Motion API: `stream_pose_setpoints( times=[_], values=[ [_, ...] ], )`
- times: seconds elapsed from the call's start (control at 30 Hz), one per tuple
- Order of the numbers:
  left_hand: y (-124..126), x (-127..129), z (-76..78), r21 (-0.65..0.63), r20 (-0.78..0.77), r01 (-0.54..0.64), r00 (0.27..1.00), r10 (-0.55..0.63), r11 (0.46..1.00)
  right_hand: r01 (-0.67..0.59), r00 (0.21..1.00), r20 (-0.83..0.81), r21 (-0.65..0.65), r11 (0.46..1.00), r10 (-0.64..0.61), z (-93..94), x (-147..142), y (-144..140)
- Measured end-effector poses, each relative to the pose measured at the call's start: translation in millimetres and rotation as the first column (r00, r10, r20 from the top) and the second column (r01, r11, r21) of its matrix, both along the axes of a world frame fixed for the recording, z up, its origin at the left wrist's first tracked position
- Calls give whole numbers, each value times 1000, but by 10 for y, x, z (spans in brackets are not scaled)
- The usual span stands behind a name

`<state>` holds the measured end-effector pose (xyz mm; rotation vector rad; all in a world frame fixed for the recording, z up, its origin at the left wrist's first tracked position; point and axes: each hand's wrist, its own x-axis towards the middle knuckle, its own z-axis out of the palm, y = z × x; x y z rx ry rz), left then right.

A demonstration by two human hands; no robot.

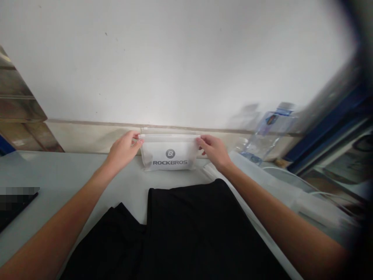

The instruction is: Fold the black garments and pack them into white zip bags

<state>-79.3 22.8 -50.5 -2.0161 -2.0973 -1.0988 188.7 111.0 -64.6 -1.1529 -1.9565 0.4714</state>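
A frosted white zip bag (169, 154) printed ROCKBROS stands upright near the back of the table, close to the wall. My left hand (126, 147) pinches its upper left corner, beside the slider of the zip. At the opposite top corner, the thumb and fingers of my right hand (213, 149) grip the bag's edge. Its top seam is stretched straight between both hands. What the bag contains cannot be made out. Closer to me lies a black folded garment (186, 229), apart from the bag.
A clear plastic bottle (266, 134) stands at the right by the wall (175, 66). Clear plastic packaging (279, 190) and white cables lie near my right forearm. A dark flat device (17, 210) rests at the left on the grey table (70, 171). Taped cardboard boxes (21, 101) are stacked at far left.
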Motion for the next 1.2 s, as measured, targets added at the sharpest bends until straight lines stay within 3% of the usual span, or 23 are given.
stream_pose_setpoints(
  times=[0.1,0.17,0.23,0.3,0.43,0.57,0.67,0.9,1.03,1.2],
  values=[
    [-262,191,25,-10,-50,-45,998,45,999,22,993,117,42,999,-27,59,144,-173],
    [-491,333,-13,-187,-59,56,996,-68,981,-87,966,245,9,996,82,81,324,-382],
    [-672,440,-117,-380,-20,185,978,-208,906,-214,902,372,-58,975,220,56,524,-585],
    [-757,496,-248,-462,1,246,961,-277,852,-281,836,465,-96,955,293,-11,690,-725],
    [-701,538,-362,-457,-19,207,970,-243,865,-287,804,530,-47,957,268,-125,831,-807],
    [-685,634,-232,-368,3,208,975,-222,907,-266,845,485,13,964,226,-52,889,-868],
    [-834,702,-174,-300,30,268,962,-272,916,-272,870,428,3,962,245,23,1011,-1033],
    [-1229,616,-384,-253,156,505,863,-480,825,-327,864,417,36,944,283,-189,1265,-1505],
    [-1288,537,-468,-303,41,527,840,-541,794,-386,802,525,96,917,283,-318,1267,-1615],
    [-1258,471,-507,-403,-118,530,779,-616,747,-409,764,574,75,909,296,-328,1248,-1616]
  ],
)
